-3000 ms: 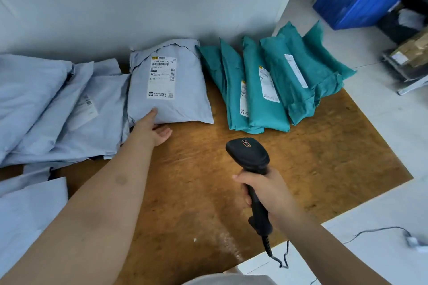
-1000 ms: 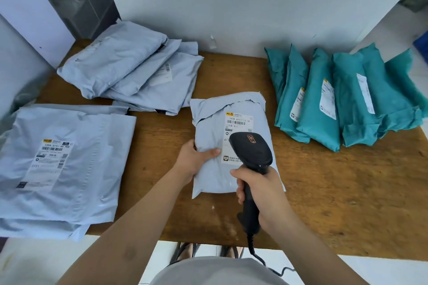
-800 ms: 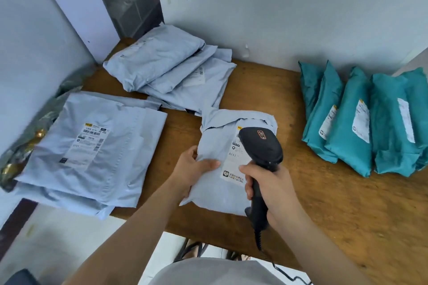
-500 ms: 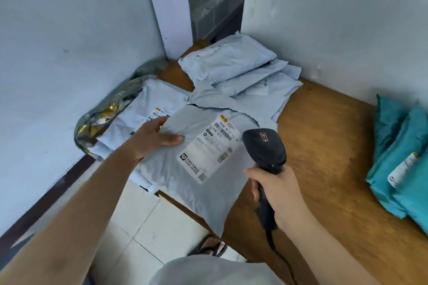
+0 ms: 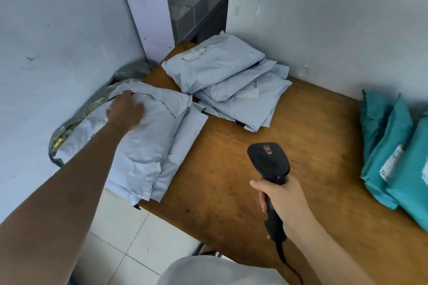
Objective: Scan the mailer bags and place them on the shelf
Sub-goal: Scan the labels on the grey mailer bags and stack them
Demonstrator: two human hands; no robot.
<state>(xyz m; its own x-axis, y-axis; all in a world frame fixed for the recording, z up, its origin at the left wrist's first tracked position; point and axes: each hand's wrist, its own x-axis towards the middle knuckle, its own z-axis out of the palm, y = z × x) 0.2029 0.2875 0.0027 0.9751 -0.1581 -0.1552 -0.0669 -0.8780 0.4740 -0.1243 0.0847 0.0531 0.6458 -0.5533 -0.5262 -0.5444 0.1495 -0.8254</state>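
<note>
A light grey mailer bag (image 5: 148, 136) lies on top of a stack of grey mailers at the left end of the wooden surface (image 5: 231, 169). My left hand (image 5: 125, 109) rests flat on its far end, fingers spread and blurred. My right hand (image 5: 282, 199) grips the handle of a black barcode scanner (image 5: 269, 162), held above the bare wood to the right of that stack. A second pile of grey mailers (image 5: 229, 83) lies against the back wall. Teal mailers (image 5: 393, 146) lean at the right edge.
White walls close in on the left and back. A crumpled foil-like bag (image 5: 88, 109) is wedged between the left stack and the wall. A gap behind a white post (image 5: 148, 7) shows boxes. White floor tiles (image 5: 129, 233) lie below the surface's front edge.
My left hand carried the labelled grey mailer left and set it on the left stack, where it now lies flat under my palm. The scanner stayed in my right hand, now off the label.
</note>
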